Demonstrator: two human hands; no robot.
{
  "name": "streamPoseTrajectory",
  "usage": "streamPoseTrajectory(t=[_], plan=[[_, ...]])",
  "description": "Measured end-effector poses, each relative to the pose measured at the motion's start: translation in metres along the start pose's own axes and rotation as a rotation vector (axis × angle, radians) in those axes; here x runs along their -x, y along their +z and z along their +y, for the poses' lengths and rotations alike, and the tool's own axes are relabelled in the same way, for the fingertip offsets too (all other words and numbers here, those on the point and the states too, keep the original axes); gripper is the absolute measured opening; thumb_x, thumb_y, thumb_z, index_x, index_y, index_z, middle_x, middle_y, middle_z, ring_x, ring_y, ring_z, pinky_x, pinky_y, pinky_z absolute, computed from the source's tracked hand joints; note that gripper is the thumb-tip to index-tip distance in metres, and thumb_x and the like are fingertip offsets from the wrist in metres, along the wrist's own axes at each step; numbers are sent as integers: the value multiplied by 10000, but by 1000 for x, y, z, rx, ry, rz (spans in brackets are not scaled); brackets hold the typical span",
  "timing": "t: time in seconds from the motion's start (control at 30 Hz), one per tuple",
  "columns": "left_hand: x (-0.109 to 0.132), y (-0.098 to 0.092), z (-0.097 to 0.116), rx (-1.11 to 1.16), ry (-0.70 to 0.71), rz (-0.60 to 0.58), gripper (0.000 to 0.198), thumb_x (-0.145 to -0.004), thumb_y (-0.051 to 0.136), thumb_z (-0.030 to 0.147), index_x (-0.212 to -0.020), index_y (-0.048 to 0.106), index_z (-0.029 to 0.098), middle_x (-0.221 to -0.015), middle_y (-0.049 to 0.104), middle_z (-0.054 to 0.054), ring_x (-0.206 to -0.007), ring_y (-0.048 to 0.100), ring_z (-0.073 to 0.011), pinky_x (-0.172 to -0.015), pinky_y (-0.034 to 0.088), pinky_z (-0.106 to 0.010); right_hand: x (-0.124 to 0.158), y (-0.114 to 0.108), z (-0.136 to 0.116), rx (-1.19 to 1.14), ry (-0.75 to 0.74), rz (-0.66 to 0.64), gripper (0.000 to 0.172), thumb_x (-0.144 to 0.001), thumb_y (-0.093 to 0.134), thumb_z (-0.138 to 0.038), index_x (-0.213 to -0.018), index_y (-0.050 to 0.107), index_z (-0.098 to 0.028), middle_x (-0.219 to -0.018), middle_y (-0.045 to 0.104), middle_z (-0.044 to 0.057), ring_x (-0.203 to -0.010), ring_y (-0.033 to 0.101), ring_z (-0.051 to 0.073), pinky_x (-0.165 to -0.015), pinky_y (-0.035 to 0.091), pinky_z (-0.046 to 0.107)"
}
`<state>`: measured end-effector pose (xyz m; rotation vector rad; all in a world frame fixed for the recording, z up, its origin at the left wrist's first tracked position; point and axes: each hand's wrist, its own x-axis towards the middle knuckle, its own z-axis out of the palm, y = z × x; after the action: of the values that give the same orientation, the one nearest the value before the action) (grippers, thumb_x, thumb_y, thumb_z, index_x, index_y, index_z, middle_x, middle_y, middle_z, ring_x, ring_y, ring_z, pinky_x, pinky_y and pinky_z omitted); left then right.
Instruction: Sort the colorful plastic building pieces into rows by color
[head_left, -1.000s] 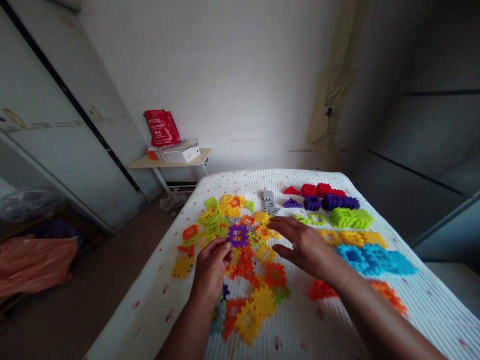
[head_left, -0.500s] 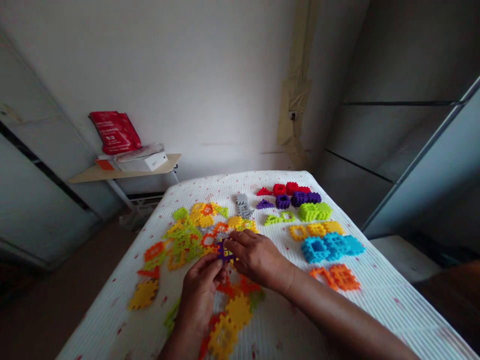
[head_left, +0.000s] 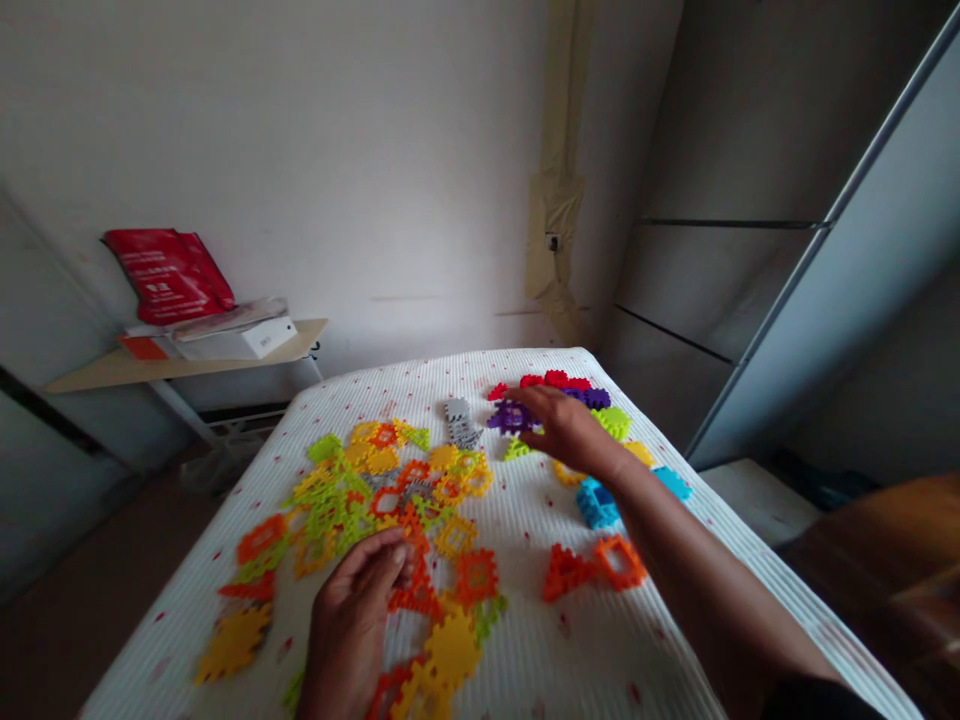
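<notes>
My right hand (head_left: 566, 428) reaches over the far end of the white ribbed mattress (head_left: 540, 640), its fingers on a purple lattice piece (head_left: 511, 416) that it seems to hold. Nearby lie red pieces (head_left: 544, 381) and a lime-green stack (head_left: 615, 422). My left hand (head_left: 352, 610) rests open and empty on the mattress, beside orange pieces (head_left: 416, 590). A jumbled spread of yellow, lime and orange waffle-shaped pieces (head_left: 375, 490) fills the mattress's left half. Blue pieces (head_left: 598, 503) and yellow pieces (head_left: 568, 473) are partly hidden behind my right forearm.
Grey pieces (head_left: 459, 423) lie at the far middle of the mattress. A wall shelf (head_left: 187, 360) beyond the left corner carries a red bag (head_left: 169, 275) and a white box (head_left: 255, 340). A wall stands behind, a pale wardrobe door (head_left: 847, 250) to the right.
My right hand has carried the purple piece from the middle of the pile to the far rows. My left hand has let go of it and drawn back. The view has swung right.
</notes>
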<state>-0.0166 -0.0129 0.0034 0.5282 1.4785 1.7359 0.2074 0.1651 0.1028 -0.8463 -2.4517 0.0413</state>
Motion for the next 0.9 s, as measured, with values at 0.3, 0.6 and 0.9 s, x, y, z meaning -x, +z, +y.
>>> streamPoseTrajectory(t=[0.3,0.6,0.9], plan=[[-7,-8,-3,-10,23,8,405,-519,809,368,-841,674,163,-732,684,-27,-654,598,-138,-594,495,-225,-10,1,160,149,449,-208,541,-629,695,-142,-1158,596,-197,-1038,698,35,-738,643,141,-661,468,204],[-9,-10,-4,-34,-11,22,419,-495,815,387,-825,679,166,-687,674,-14,-624,582,-124,-575,486,-207,-8,24,187,133,482,-292,537,-636,688,-107,-1159,596,-179,-1049,690,35,-780,653,152,-686,486,212],[-12,-12,-6,-40,5,16,405,-507,820,394,-818,674,181,-711,677,-5,-641,588,-130,-592,486,-212,-14,31,196,139,467,-383,309,-886,563,-311,-1152,551,-153,-1112,593,76,-924,601,187,-793,512,382]])
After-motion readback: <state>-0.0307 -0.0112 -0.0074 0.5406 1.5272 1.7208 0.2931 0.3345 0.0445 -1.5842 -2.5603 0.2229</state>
